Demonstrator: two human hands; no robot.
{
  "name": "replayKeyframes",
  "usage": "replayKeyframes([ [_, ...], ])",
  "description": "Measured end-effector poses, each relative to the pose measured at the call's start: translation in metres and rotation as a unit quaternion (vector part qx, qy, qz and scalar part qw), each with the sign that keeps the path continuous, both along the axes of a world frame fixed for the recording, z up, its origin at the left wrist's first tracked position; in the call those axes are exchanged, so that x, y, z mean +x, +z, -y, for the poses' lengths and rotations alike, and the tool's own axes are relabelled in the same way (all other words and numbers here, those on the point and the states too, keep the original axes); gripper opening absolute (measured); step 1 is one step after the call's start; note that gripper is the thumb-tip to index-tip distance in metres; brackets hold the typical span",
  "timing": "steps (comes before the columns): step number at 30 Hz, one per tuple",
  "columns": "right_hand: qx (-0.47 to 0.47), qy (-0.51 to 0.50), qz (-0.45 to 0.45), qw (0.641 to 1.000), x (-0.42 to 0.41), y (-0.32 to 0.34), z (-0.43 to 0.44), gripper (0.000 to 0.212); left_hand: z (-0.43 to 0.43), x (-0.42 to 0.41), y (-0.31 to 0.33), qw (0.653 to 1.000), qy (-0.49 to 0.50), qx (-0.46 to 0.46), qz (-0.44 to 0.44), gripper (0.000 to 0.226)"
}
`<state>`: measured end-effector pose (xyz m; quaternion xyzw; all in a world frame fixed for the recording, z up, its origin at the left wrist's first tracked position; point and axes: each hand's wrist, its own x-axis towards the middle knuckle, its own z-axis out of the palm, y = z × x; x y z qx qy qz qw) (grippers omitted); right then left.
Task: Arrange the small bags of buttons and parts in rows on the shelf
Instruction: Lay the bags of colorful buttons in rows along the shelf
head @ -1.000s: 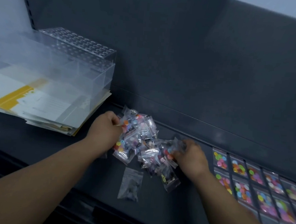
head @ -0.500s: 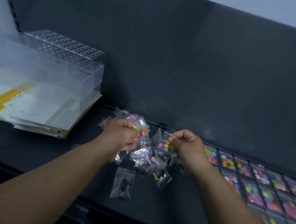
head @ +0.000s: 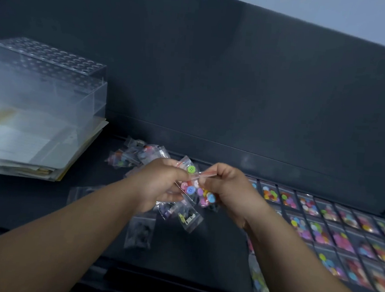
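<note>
The dark shelf (head: 214, 250) carries a clear box (head: 45, 90) on stacked papers (head: 27, 148) at left, rows of bags (head: 340, 229) laid flat at right, and a loose pile (head: 140, 158) between them. Above the pile, the left hand (head: 161, 184) pinches a green-button bag (head: 191, 175); the right hand (head: 231, 194) pinches a second bag (head: 207, 196) by its top edge, touching the first

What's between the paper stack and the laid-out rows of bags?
Head view: a loose pile of bags, and the left hand and right hand pinching button bags.
</note>
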<state>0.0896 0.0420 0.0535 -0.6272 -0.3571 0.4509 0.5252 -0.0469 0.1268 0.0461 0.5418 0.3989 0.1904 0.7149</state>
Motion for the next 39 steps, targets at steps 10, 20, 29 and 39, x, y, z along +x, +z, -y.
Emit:
replayKeyframes([
  [10, -0.002, -0.055, 0.001, 0.998, 0.039, 0.002, 0.08, 0.017, 0.081, 0.054, 0.007, 0.999, 0.025, 0.034, 0.033, 0.009],
  [20, -0.026, -0.103, -0.005, 0.994, 0.099, 0.003, 0.175, 0.017, 0.158, 0.108, 0.004, 0.996, -0.047, 0.067, -0.017, 0.006],
  [29, -0.08, -0.118, 0.023, 0.99, 0.13, -0.031, 0.217, 0.021, 0.194, 0.129, -0.019, 0.935, -0.096, 0.292, -0.178, 0.007],
  [39, -0.156, -0.073, 0.093, 0.981, 0.129, -0.057, 0.219, 0.02, 0.201, 0.109, -0.055, 0.816, -0.171, 0.452, -0.318, 0.006],
])
